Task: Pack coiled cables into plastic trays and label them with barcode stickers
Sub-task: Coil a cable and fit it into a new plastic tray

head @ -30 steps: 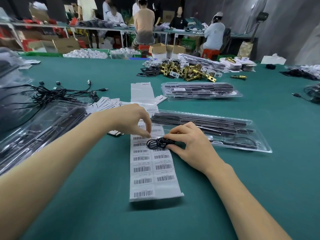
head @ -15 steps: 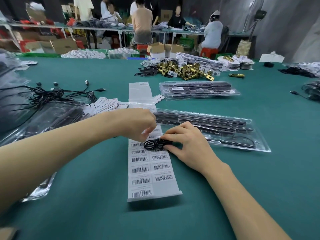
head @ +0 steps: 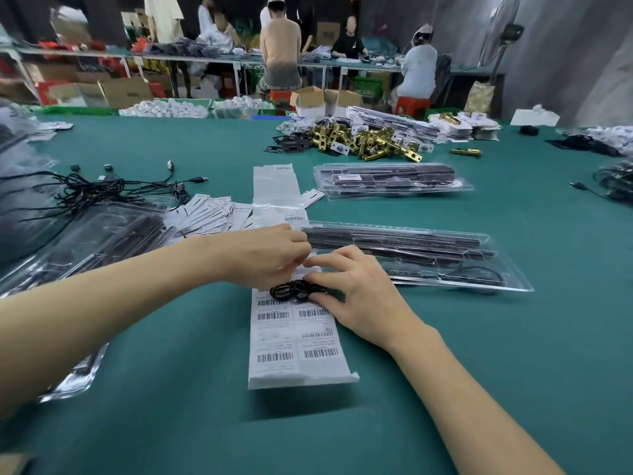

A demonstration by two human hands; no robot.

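Along the left edge of the green table [head: 513,354] lies a stack of clear plastic trays [head: 89,248], with dark parts inside, partly under my left forearm. Behind it, toward the far left, a tangle of loose black cables [head: 102,190] spreads out, and just beside the trays a fan of small white cards [head: 209,214] lies flat.

My left hand [head: 263,255] reaches in over the barcode sticker sheet [head: 294,337]. Its fingers [head: 298,245] are curled and pressed together at the tips, and they seem to be pinching a sticker, though I cannot tell for certain, as the tips blur against the white paper. The sheet runs from the near middle of the table toward the far side, where a long strip of bare backing [head: 277,186] continues.

The coiled cable [head: 294,290] rests on the sheet, between my two hands. My right hand [head: 363,296] holds it down: thumb and forefinger pinch the right end of the coil, the other fingers spread loosely above.

Right of that hand lies a filled clear tray [head: 428,255], touching the edge of the sheet. A second filled tray [head: 390,180] sits farther back, and behind it a heap of brass hardware [head: 370,142].
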